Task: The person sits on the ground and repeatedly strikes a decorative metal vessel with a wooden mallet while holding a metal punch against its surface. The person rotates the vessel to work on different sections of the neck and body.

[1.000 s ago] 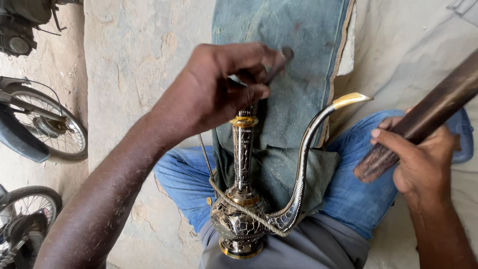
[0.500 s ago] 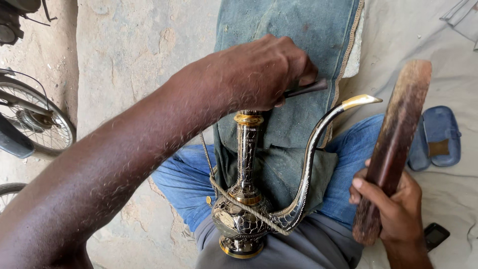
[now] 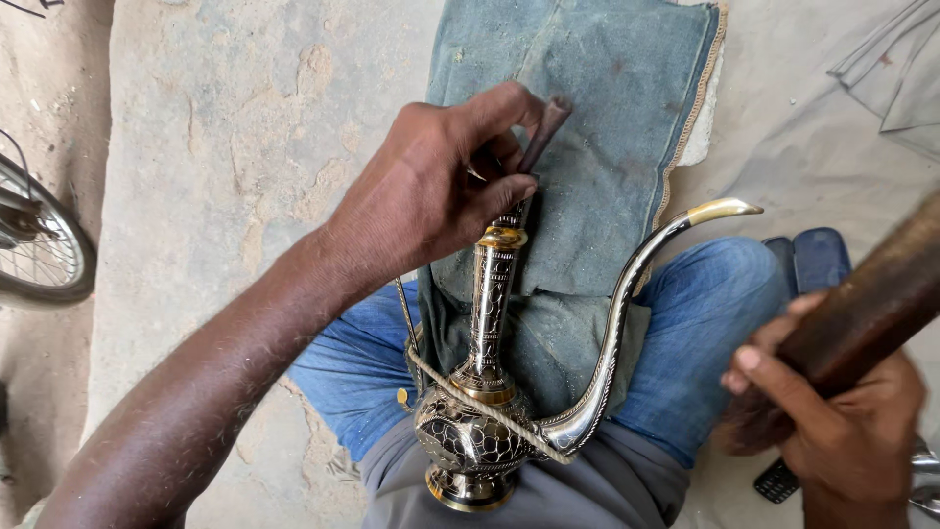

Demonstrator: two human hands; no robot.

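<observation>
Engraved metal jug [image 3: 480, 431] held on the lap.
Left hand [image 3: 431, 191] pinches a punch [image 3: 540, 132] above its neck; right hand [image 3: 842, 431] grips a wooden stick [image 3: 871, 304] beside its spout.

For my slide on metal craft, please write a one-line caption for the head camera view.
Left hand sets a chisel on an engraved brass ewer; right hand holds a wooden mallet.

Bright, even daylight; shadows soft and faint. Small glare spots on the engraved brass long-spouted ewer [image 3: 490, 392], strongest on its gold spout tip. Centre sharp. Right hand [image 3: 842, 421] and its dark wooden mallet [image 3: 871, 304] smeared by motion blur. Bicycle wheel [image 3: 39, 245] at left edge slightly soft.
</observation>
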